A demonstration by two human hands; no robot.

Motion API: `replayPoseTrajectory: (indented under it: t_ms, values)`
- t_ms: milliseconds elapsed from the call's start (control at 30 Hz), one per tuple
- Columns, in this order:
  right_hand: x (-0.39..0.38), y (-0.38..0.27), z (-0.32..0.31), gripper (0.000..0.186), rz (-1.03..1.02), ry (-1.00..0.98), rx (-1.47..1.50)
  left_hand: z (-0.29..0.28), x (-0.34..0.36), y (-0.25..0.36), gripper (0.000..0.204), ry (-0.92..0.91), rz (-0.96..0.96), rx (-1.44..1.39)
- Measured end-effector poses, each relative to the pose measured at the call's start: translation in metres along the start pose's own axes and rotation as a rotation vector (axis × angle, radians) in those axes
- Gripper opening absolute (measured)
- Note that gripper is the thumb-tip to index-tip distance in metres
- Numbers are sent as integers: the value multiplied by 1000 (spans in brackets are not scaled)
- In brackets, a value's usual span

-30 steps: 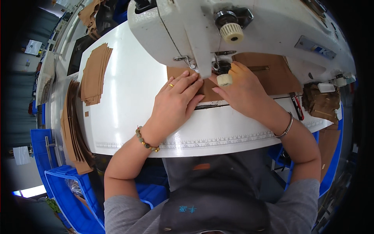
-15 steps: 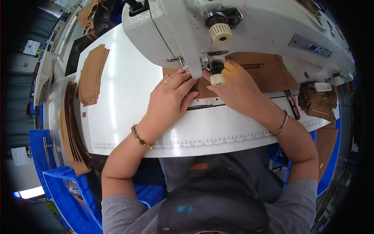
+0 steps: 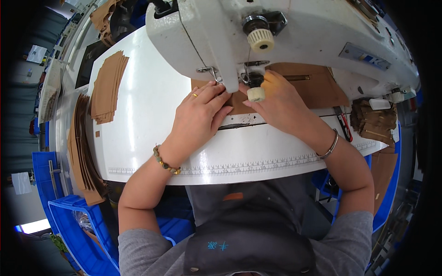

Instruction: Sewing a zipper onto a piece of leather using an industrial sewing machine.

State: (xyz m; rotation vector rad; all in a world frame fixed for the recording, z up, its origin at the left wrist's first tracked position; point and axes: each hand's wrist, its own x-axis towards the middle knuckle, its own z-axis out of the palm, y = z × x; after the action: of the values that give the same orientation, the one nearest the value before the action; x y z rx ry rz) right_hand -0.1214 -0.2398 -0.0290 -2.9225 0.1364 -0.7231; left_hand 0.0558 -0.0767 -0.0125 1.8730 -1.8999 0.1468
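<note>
A brown leather-like panel (image 3: 317, 94) with a zipped slot (image 3: 297, 77) lies under the head of a white sewing machine (image 3: 207, 37). On its left part rests my left hand (image 3: 200, 110), fingers stretched forward beside the needle area and thumb apart. My right hand (image 3: 281, 101) lies on the panel just right of the presser area, its fingers extended and thumb spread toward the needle. A cream tension knob (image 3: 256, 94) hides part of the right fingers. The needle's contact with the panel is hidden behind the machine head.
Stacked brown pieces (image 3: 108, 87) lie on the white table (image 3: 147, 92) at left, with more long strips (image 3: 83, 152) beyond its edge. A red-black cutter (image 3: 343, 124) and dark brown scraps (image 3: 373, 120) sit at right. A blue bin (image 3: 83, 234) stands lower left.
Both hands stay on the panel in nearly the same place. The whole view has shifted very slightly; no other movement is visible.
</note>
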Motion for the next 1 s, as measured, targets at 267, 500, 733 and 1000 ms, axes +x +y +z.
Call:
replayPoseTrajectory:
  t_ms: [267,500,733,1000]
  values:
    - [-1,1,0,36,-13,3,29,-1,0,1,25,0,1,21]
    - [3,1,-3,30,-19,-8,7,0,1,-2,27,65,62,129]
    - [8,-31,-34,24,-72,-149,-117,-5,-6,-9,30,70,-7,186]
    - [1,-32,-23,49,48,-102,122,-6,-21,-7,36,-41,-60,-2]
